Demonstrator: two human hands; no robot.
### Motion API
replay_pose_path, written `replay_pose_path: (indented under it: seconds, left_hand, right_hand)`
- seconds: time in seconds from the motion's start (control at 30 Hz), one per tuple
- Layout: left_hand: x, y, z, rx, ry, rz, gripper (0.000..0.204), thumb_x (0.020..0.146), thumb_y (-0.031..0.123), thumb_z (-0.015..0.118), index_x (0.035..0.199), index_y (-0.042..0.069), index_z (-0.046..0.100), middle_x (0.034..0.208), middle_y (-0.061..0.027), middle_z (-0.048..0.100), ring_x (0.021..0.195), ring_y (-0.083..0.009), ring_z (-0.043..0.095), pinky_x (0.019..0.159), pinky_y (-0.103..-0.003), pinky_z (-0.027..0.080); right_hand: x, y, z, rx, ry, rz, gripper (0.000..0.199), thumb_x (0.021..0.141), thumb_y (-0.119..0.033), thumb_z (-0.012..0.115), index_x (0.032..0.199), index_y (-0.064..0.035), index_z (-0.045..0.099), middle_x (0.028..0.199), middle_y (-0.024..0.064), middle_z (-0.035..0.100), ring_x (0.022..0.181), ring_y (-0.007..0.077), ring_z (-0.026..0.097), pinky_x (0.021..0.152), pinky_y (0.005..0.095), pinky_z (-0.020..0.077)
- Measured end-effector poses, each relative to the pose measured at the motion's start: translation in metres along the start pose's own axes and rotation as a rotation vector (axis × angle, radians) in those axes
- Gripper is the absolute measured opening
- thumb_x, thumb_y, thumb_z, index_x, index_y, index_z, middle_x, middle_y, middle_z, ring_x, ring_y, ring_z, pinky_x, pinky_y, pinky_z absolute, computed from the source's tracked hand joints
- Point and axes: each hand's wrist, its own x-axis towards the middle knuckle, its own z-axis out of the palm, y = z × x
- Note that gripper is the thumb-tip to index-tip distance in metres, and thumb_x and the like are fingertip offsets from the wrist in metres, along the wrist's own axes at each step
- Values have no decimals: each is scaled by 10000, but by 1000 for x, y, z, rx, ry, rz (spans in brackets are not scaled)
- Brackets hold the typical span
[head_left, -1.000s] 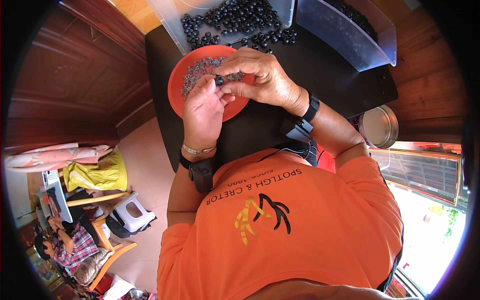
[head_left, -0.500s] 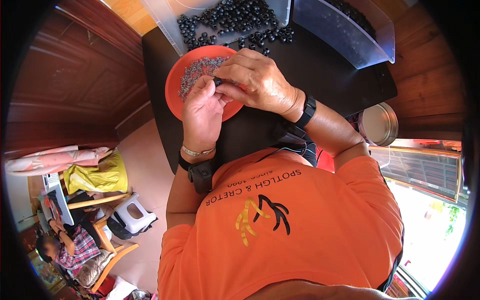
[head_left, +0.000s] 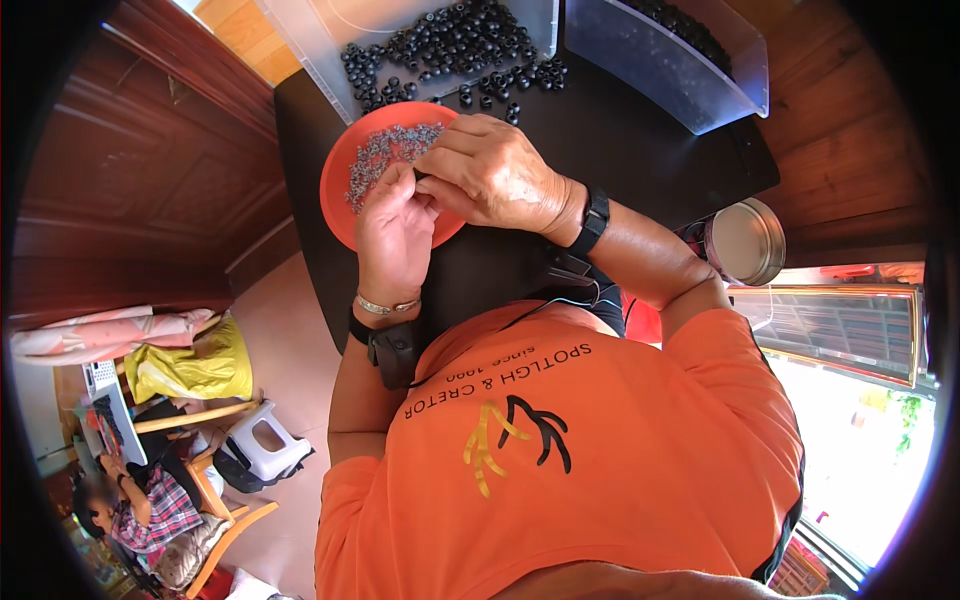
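Note:
My left hand (head_left: 393, 235) and my right hand (head_left: 497, 172) meet over the near right side of a round orange-red bowl (head_left: 334, 212). Between their closed fingertips is a small black piece (head_left: 420, 176), mostly hidden, so its shape does not show. Many small silvery-grey pieces (head_left: 372, 160) lie in the bowl, too small to name for sure. Just beyond it, black, round, hollow pieces (head_left: 455, 45) fill part of a clear plastic bin (head_left: 335, 65), and several of them lie loose on the dark table by its edge.
A second clear bin (head_left: 690, 90) with black pieces stands far right on the dark table (head_left: 640, 150). An open round tin (head_left: 748, 243) sits past the table's right edge. At lower left, a person (head_left: 150, 510) sits near a white-grey stool (head_left: 265, 447).
The whole view has shifted slightly. My fingers have closed further around the black piece, which shows less now. Both hands stay together over the bowl.

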Motion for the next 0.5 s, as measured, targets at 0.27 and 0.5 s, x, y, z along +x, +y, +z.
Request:
replay_pose_path:
  seconds: [0.27, 0.5]
  left_hand:
    - [0, 6, -12, 58, 0, 55, 234, 971, 240, 449, 1011, 39, 561, 929, -77, 615, 896, -202, 589, 815, -321, 445]
    - [3, 7, -18, -15, 59, 27, 205, 962, 225, 466, 967, 45, 563, 915, -72, 607, 873, -209, 594, 791, -326, 460]
  right_hand:
    - [26, 45, -84, -331, 306, 289, 176, 749, -172, 749, 880, -67, 698, 809, 91, 675, 726, 244, 645, 647, 336, 510]
    - [42, 92, -158, -711, 415, 295, 144, 779, -111, 646, 868, -1, 669, 849, 148, 663, 791, 327, 632, 712, 387, 500]
